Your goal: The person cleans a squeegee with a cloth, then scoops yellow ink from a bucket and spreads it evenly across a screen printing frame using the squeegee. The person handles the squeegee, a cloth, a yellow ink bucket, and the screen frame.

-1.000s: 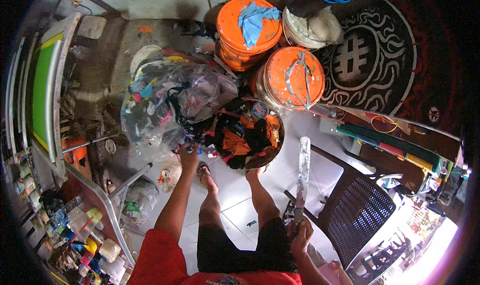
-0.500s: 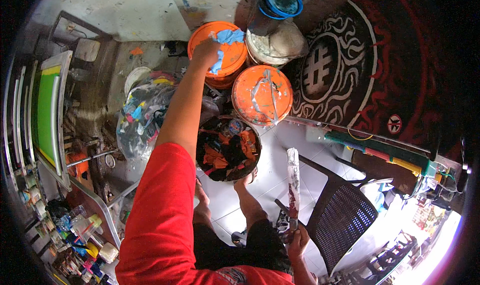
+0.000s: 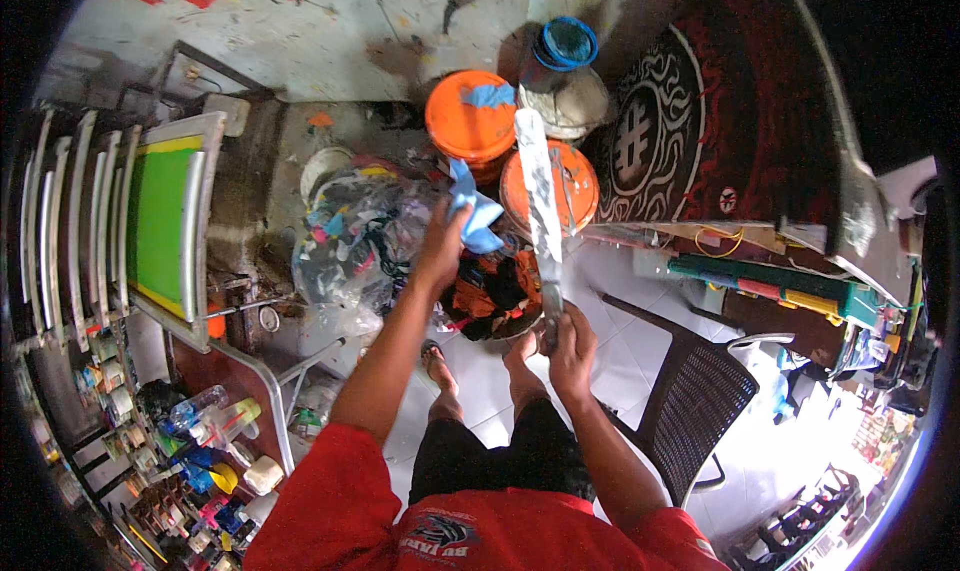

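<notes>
My left hand (image 3: 443, 243) is closed on a light blue cloth (image 3: 477, 218), held left of the upper part of a long, flat bar (image 3: 536, 181) smeared with whitish paint. My right hand (image 3: 568, 341) grips the bar's lower, metal end, so it points upward. Below both lies a round bin (image 3: 508, 326) full of orange and black rags, partly hidden by my hands and what they hold. Beyond stand an orange lidded bucket (image 3: 459, 125) with another blue cloth (image 3: 488, 96) on it, and a second orange bucket (image 3: 577, 197) behind the bar.
A pile of plastic-bagged scraps (image 3: 360, 231) is left of the bin; a black chair (image 3: 700, 421) stands right. Screen frames (image 3: 160, 231) and cluttered small containers (image 3: 230, 481) line the left. White and dark buckets (image 3: 567, 111) and a painted black board (image 3: 650, 141) stand at back right.
My left hand reached to the upper orange bucket's lid and has drawn back with a blue cloth. My right hand has raised the bar upward, toward the middle of the view.
</notes>
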The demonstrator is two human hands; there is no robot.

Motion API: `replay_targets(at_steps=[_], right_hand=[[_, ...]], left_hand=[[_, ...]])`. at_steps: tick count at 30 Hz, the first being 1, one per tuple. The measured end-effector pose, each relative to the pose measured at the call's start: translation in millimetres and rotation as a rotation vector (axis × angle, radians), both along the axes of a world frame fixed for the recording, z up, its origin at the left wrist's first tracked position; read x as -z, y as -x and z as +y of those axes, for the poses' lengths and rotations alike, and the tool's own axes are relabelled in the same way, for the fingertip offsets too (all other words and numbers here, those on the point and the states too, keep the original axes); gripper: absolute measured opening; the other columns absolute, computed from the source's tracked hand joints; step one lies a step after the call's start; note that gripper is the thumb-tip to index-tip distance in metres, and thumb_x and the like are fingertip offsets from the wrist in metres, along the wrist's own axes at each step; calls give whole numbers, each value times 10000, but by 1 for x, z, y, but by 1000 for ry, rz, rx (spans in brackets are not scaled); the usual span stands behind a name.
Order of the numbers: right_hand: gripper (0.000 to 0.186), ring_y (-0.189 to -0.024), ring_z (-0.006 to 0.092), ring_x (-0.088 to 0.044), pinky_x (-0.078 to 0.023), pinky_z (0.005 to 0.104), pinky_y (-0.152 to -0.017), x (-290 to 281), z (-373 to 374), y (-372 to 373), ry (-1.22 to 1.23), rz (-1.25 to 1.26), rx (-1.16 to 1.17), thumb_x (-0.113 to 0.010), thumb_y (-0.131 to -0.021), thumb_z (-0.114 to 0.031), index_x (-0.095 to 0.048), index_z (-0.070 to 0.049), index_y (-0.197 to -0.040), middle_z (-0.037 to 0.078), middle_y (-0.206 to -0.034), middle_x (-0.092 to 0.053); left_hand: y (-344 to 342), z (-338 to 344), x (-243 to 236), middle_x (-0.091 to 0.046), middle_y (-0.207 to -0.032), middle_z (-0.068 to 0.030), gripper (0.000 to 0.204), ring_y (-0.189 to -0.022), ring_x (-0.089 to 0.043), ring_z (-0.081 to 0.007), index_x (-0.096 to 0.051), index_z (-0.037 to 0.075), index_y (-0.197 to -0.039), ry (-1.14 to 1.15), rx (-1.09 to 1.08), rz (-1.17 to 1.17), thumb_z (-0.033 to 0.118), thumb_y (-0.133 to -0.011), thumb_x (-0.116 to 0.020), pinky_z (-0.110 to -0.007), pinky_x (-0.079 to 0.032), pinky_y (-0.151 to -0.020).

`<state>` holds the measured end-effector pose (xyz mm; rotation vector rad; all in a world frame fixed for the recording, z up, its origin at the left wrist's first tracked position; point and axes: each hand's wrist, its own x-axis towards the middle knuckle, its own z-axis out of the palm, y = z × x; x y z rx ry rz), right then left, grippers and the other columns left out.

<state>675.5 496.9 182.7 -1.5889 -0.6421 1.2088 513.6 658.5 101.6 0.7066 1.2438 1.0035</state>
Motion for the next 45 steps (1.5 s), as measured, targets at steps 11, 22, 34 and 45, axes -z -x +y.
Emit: replay_targets(at_steps=[11,22,34,45], right_hand=[[269,-493,70,-450,-372,220,-448,-60,-30,83,-42,137,-94,-357,-986,-182,-561,-9,-957,12,-673,-536],[277,-491,70,-446,-366,227,-447,-109,-58,120,-191,-6,-131,-351,-987,-180,-565,-8,-953,-1,-630,-508],[246,-587,306,-582,-432,418,-556,-173,-74,117,-324,-496,-267,-382,-960,-131,-553,26,-1042,193,-670,-572],[240,-583,294,-565,-432,401,-572,-208,-100,118,-287,-379,-309,-391,-960,-123,-561,7,-1067,172,-648,-547]], left_hand=[[24,-104,-140,-613,-1119,-61,347,-1034,-570,-194,-540,54,-1159,167,-79,-852,293,-929,-438,-353,-414,-933],[51,-135,-176,-636,-986,-85,225,-884,-618,-173,-549,32,-1078,-70,181,-352,204,-933,-532,-314,-485,-803],[31,-144,-250,-582,-794,-32,192,-678,-592,-127,-570,18,-973,-298,-11,-230,204,-931,-547,-290,-531,-628],[46,-108,-296,-591,-758,-38,195,-628,-613,-157,-589,4,-957,-362,-99,-275,191,-918,-557,-314,-554,-622]])
